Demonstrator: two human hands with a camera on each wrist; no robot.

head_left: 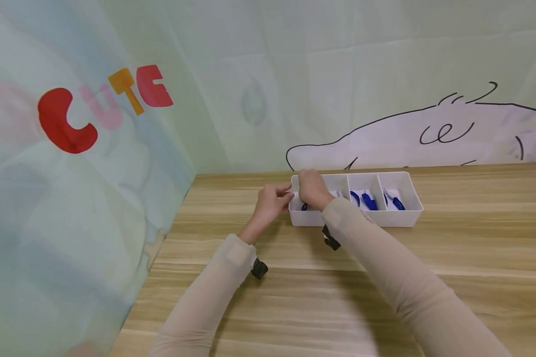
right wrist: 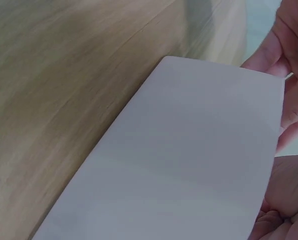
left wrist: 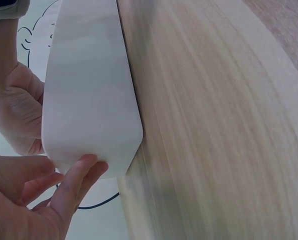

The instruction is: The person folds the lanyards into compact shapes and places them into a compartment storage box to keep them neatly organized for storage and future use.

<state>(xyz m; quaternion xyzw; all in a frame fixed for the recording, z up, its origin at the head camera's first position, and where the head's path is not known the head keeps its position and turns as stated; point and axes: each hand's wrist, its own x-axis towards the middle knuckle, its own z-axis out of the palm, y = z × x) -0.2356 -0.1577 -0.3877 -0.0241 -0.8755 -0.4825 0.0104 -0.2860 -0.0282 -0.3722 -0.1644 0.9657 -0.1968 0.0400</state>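
Observation:
A white divided box (head_left: 353, 219) stands near the table's back edge. My left hand (head_left: 269, 202) grips the box's left end, with fingertips against the outer end wall in the left wrist view and the thumb by the rim. My right hand (head_left: 312, 189) reaches down into the leftmost compartment. Its fingertips are hidden by the hand and box wall, so what they hold cannot be made out. A dark blue piece (head_left: 304, 207) shows beside that hand. Small blue-handled tools (head_left: 369, 201) lie in the middle and right compartments, the rightmost tool (head_left: 398, 203) having a silvery part.
The wooden table (head_left: 232, 317) extends in front of the box. Behind it hangs a pale printed cloth (head_left: 268, 99), and another cloth with coloured letters (head_left: 67, 124) hangs at the left. A dark wrist device (head_left: 259, 268) sits under the left sleeve.

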